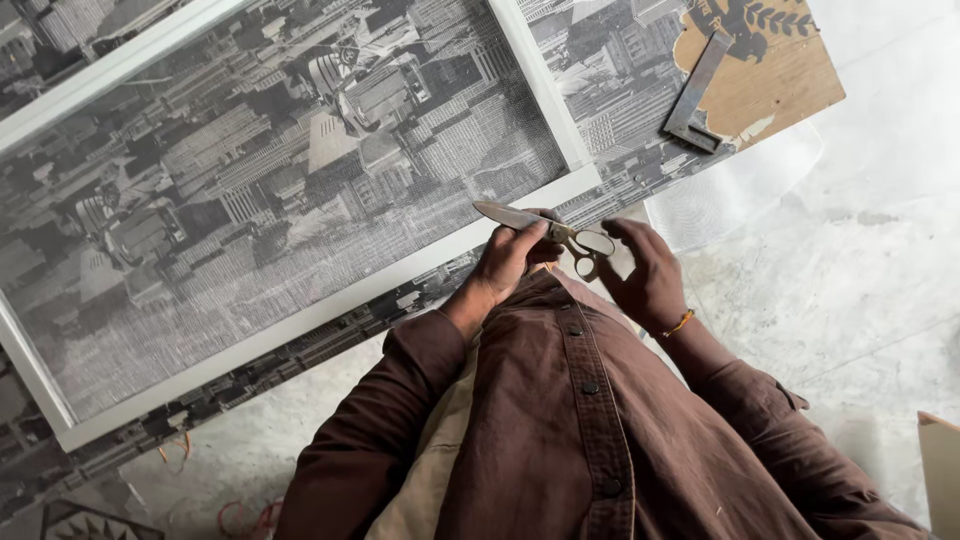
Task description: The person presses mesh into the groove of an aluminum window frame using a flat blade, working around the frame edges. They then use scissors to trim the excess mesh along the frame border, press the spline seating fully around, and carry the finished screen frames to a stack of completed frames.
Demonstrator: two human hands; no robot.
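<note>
1. The left hand's grip (512, 258) is clenched around the closed blades of a pair of scissors (545, 228), fingers wrapped over the metal near the pivot, the blade tip jutting out up and to the left of the grip.

2. The right hand (645, 272) meets the scissors from the other side, its fingers resting at the handle loops just beside the left grip; it touches the handles, but whether it has truly closed on them cannot be told from this angle.

3. Directly above the grip lies a white frame (330, 300) stretched with fine mesh (260, 180), flat on a tabletop (620, 90) covered in a black-and-white cityscape print.

4. The mesh looks already laid across the frame and sits even within its borders, which suggests the covering step is largely done.

5. A loose flap of mesh (735, 195) hangs off the tabletop's edge to the upper right of the grip, so trimming appears to remain.

6. The blades touch no mesh at this moment; cutting seems not yet begun.

7. A metal square (697, 95) rests well beyond the grip on a bare wooden corner.
</note>
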